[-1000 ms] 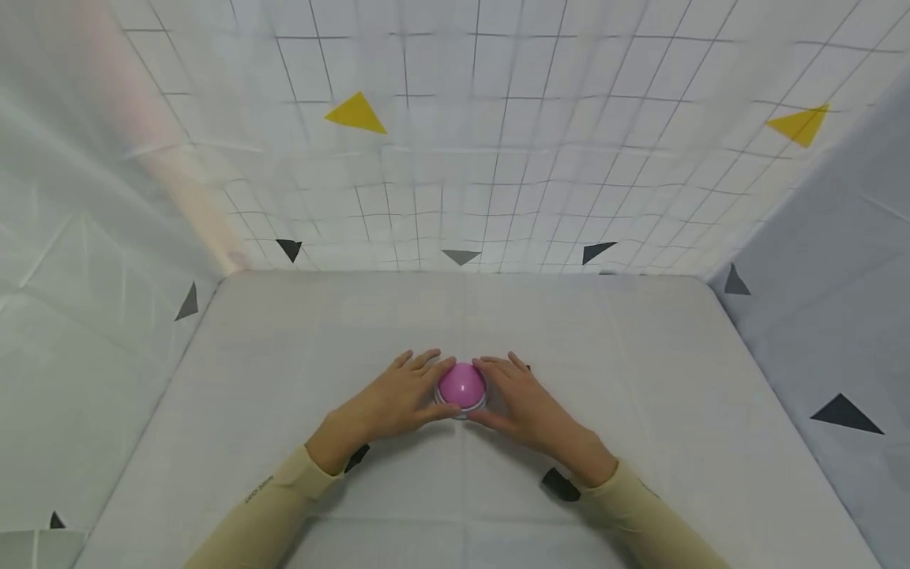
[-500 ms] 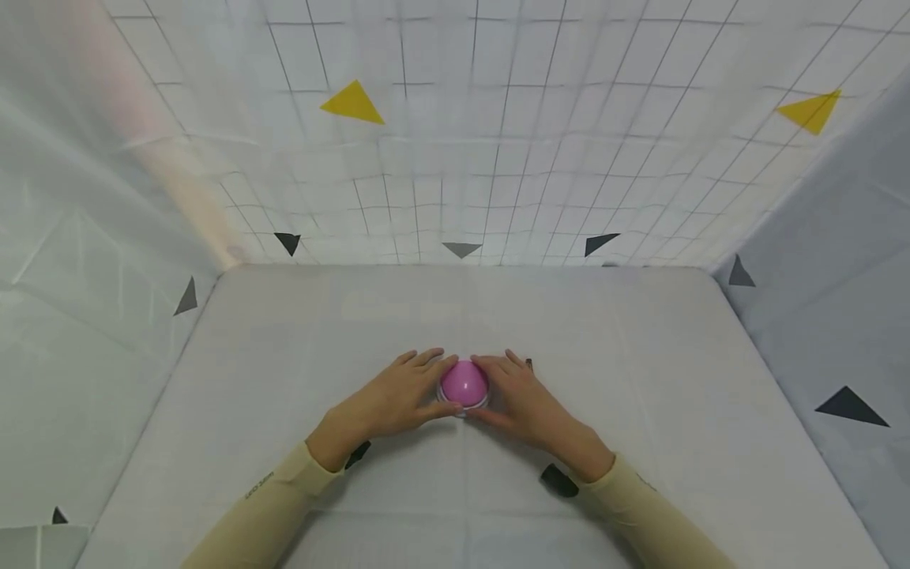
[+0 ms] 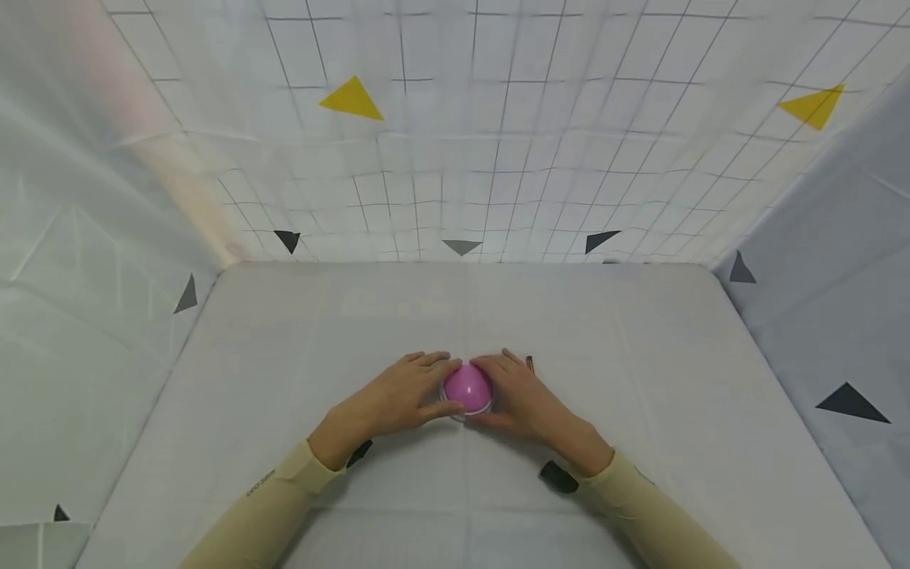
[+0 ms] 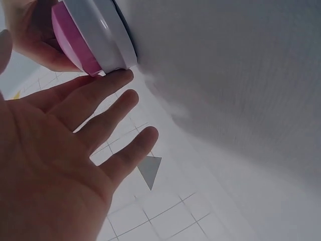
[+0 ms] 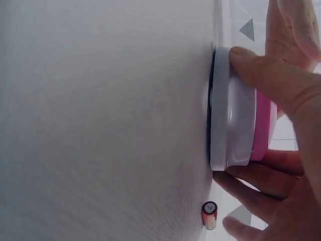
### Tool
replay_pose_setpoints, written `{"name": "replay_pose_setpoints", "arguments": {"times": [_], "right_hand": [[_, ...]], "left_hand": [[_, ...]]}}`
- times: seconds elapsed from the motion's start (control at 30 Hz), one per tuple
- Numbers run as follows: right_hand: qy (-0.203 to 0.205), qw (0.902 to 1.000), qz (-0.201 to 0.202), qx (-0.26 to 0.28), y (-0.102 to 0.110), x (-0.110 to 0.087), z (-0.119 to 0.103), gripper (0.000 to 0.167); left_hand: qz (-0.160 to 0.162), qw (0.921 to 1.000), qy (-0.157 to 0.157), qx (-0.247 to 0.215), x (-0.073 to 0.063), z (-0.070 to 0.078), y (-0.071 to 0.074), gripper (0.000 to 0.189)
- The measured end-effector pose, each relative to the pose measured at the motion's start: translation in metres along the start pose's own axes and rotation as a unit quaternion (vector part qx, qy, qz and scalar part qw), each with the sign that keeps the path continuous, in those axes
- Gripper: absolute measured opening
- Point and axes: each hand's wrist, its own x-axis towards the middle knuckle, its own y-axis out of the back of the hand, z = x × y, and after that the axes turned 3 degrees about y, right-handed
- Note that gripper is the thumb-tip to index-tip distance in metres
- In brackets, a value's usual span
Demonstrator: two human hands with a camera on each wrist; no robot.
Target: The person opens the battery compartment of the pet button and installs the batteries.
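A round push button with a glossy pink dome (image 3: 468,387) and a white base (image 5: 235,115) lies between the two hands. My right hand (image 3: 529,403) grips its side, thumb on the white rim and fingers along the opposite edge, as the right wrist view shows. From the other side my left hand (image 3: 401,399) touches it with fairly straight, spread fingers (image 4: 113,120); one fingertip meets the rim of the base. The underside of the button faces the white table and is mostly hidden.
A small red-and-black battery (image 5: 209,216) stands on the white table (image 3: 341,316) just beyond my right fingers. White sheets with grid lines and triangular markers (image 3: 353,99) rise at the back and sides. A black wrist camera (image 3: 558,477) sits beneath the right sleeve.
The button has shifted slightly to the right between the hands. More of the battery now shows beside the right hand. The head view has tilted a little.
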Motion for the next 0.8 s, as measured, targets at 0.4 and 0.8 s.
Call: {"name": "replay_pose_setpoints", "arguments": {"times": [0.4, 0.8], "right_hand": [[-0.009, 0.9996, -0.015, 0.02, 0.008, -0.003, -0.002, 0.076], [-0.03, 0.9909, -0.024, 0.129, 0.024, -0.003, -0.01, 0.059]], "left_hand": [[0.012, 0.9984, -0.056, 0.003, -0.002, 0.006, 0.006, 0.07], [0.128, 0.979, -0.158, 0.01, -0.003, 0.007, 0.012, 0.05]]}}
